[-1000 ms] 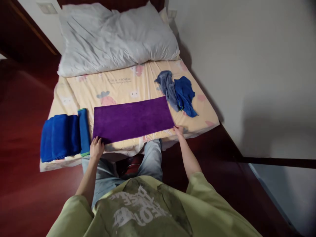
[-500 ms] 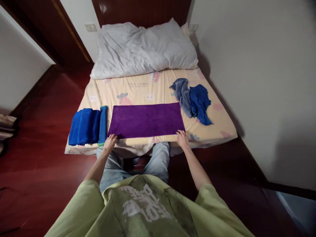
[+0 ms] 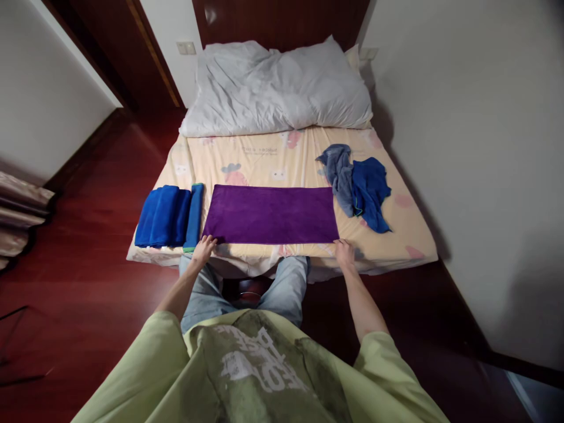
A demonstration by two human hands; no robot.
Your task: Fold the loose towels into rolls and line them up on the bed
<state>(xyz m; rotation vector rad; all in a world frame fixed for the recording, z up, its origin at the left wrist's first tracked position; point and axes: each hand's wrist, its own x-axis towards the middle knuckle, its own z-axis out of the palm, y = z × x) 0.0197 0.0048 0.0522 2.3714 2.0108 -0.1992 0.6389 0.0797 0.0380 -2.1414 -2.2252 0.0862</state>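
Observation:
A purple towel (image 3: 272, 215) lies flat as a wide rectangle near the foot of the bed. My left hand (image 3: 205, 247) is closed on its near left corner, fingers over the edge. At the near right corner, my right hand (image 3: 345, 251) pinches the towel's edge between thumb and fingers. Left of the towel are a narrow folded blue-grey towel (image 3: 194, 216) with a green edge and a folded bright blue towel (image 3: 162, 216). To its right lie a crumpled grey towel (image 3: 340, 175) and a crumpled blue towel (image 3: 371, 191).
A patterned yellow sheet (image 3: 259, 164) covers the bed. A large white quilt or pillow (image 3: 282, 88) lies against the dark headboard (image 3: 286, 20). My legs touch or nearly touch the bed's front edge. A wall (image 3: 462, 147) runs along the right; a curtain (image 3: 20, 211) hangs at the left.
The camera view has shifted, so the bed appears farther right. My right hand has moved to the towel's near right corner and its fingers have closed there. The left hand stays at its corner.

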